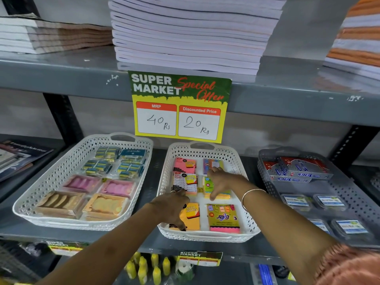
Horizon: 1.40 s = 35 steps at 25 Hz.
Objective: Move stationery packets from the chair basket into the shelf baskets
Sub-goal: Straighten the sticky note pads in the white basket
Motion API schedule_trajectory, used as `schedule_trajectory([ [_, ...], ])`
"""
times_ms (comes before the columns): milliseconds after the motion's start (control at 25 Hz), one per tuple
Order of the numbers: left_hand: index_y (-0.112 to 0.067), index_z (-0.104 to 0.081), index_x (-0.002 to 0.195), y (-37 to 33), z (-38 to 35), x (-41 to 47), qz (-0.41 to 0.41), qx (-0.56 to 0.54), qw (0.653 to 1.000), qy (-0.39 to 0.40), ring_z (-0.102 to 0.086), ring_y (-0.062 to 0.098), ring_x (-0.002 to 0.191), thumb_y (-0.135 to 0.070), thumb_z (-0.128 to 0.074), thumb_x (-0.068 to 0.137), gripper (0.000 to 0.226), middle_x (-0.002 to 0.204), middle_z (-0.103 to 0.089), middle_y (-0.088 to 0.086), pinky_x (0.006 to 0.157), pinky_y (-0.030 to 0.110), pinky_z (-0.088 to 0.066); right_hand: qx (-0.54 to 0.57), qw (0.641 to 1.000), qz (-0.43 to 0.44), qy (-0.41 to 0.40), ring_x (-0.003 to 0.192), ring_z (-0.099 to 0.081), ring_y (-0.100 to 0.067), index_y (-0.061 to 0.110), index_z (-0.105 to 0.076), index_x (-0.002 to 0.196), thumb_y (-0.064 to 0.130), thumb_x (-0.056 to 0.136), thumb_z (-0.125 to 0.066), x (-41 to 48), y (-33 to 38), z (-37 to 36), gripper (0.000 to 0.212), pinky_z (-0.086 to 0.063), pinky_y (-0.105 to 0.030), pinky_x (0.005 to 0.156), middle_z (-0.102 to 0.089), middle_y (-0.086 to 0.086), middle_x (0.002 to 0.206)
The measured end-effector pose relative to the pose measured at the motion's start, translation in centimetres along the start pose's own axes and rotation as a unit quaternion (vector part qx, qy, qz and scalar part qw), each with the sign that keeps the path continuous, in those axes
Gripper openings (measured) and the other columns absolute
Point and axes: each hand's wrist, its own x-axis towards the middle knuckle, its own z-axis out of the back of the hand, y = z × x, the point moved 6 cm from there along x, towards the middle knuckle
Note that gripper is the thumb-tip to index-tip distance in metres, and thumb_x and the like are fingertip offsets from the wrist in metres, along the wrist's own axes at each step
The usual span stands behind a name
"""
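A white lattice basket point(249, 227) on the grey shelf holds several sticky-note packets in two columns. My left hand point(171, 206) lies palm down over the left column, fingers spread on an orange sticky-note packet point(193, 215) and touching the white packet point(188, 183) above it. My right hand point(221, 181) rests on the right column, thumb on a yellow-green packet point(208, 187), fingertips reaching a blue-orange packet point(213, 164). Neither hand grips anything. A pink packet point(184, 164) and a JBG packet point(223, 218) lie untouched. The chair basket is out of view.
A white basket point(30, 212) of erasers and shaped items stands to the left, a grey basket point(265, 175) of staple boxes and small tubs to the right. A price sign point(178, 108) hangs from the upper shelf, which carries stacks of notebooks point(191, 31). Yellow bottles point(148, 266) stand on the shelf below.
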Motion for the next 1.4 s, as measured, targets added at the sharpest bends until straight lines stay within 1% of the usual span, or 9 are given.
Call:
schedule_trajectory([
  [360,-0.012,-0.044,0.129,-0.1,0.0,-0.2,0.009,-0.002,1.0,0.01,-0.051,0.025,0.11,-0.05,-0.076,0.068,0.079,0.131,-0.041,0.005,0.092,0.041,-0.046,0.014,1.0,0.015,-0.009,0.138,-0.026,-0.028,0.012,-0.021,0.142,0.037,0.068,-0.076,-0.5,-0.1,0.1,0.095,-0.038,-0.04,0.107,-0.025,-0.013,0.151],
  [440,-0.012,-0.042,0.133,-0.3,0.3,-0.3,0.006,-0.011,1.0,0.0,-0.048,0.024,0.113,-0.051,-0.074,0.07,0.081,0.132,-0.04,0.005,0.096,0.04,-0.044,0.016,1.0,0.018,-0.013,0.138,-0.026,-0.028,0.012,-0.021,0.142,0.037,0.068,-0.076,-0.6,0.0,0.2,0.096,-0.038,-0.04,0.108,-0.025,-0.013,0.151],
  [560,-0.011,-0.042,0.134,0.1,2.7,0.0,0.024,-0.085,0.992,-0.094,-0.046,0.022,0.115,-0.041,-0.071,0.079,0.069,0.13,-0.041,0.005,0.098,0.032,-0.038,0.016,1.0,0.016,-0.01,0.14,-0.025,-0.029,0.012,-0.02,0.143,0.037,0.068,-0.078,-0.6,0.0,0.1,0.098,-0.035,-0.041,0.11,-0.022,-0.014,0.153],
  [680,-0.01,-0.041,0.136,2.1,5.1,1.3,0.055,-0.097,0.979,-0.173,-0.044,0.021,0.119,-0.024,-0.07,0.081,0.064,0.133,-0.04,0.005,0.103,0.033,-0.037,0.005,1.0,0.01,0.005,0.142,-0.02,-0.03,0.011,-0.017,0.144,0.041,0.065,-0.08,-0.5,-0.3,-0.1,0.106,-0.031,-0.043,0.113,-0.017,-0.014,0.155],
  [800,-0.007,-0.036,0.138,4.1,4.8,3.5,0.074,-0.035,0.991,-0.102,-0.043,0.023,0.12,-0.025,-0.076,0.076,0.076,0.134,-0.043,0.009,0.103,0.036,-0.037,0.005,1.0,0.005,0.017,0.142,-0.017,-0.031,0.011,-0.015,0.145,0.039,0.063,-0.081,-0.4,-0.8,-0.3,0.109,-0.029,-0.048,0.114,-0.014,-0.013,0.156],
  [960,-0.007,-0.037,0.135,5.5,3.3,5.6,0.095,-0.014,0.995,-0.004,-0.05,0.027,0.115,-0.025,-0.084,0.066,0.085,0.129,-0.049,0.011,0.098,0.039,-0.041,0.004,1.0,-0.006,0.018,0.142,-0.017,-0.032,0.013,-0.017,0.144,0.034,0.066,-0.08,-0.3,-1.4,-0.5,0.102,-0.029,-0.052,0.112,-0.015,-0.013,0.156],
  [1120,-0.008,-0.041,0.13,5.6,3.3,6.5,0.095,-0.031,0.995,0.015,-0.055,0.027,0.107,-0.016,-0.085,0.065,0.079,0.124,-0.054,0.011,0.092,0.038,-0.047,0.01,1.0,-0.003,0.015,0.137,-0.025,-0.033,0.014,-0.023,0.142,0.03,0.066,-0.08,-0.1,-1.3,-0.5,0.097,-0.034,-0.05,0.109,-0.024,-0.014,0.151],
  [1240,-0.007,-0.039,0.131,5.0,3.8,6.5,0.083,-0.009,0.996,0.014,-0.054,0.026,0.107,-0.017,-0.083,0.067,0.079,0.123,-0.053,0.011,0.089,0.035,-0.045,0.012,1.0,-0.003,0.015,0.137,-0.024,-0.033,0.016,-0.021,0.143,0.029,0.065,-0.08,-0.1,-1.4,-0.5,0.098,-0.034,-0.05,0.109,-0.023,-0.015,0.151],
  [1400,-0.007,-0.039,0.13,4.9,3.9,6.4,0.088,-0.009,0.996,0.014,-0.053,0.026,0.106,-0.017,-0.083,0.067,0.077,0.123,-0.052,0.012,0.086,0.035,-0.044,0.026,1.0,-0.003,0.009,0.135,-0.029,-0.032,0.016,-0.02,0.144,0.028,0.066,-0.081,-0.2,-1.4,-0.5,0.1,-0.035,-0.043,0.11,-0.026,-0.014,0.15],
])
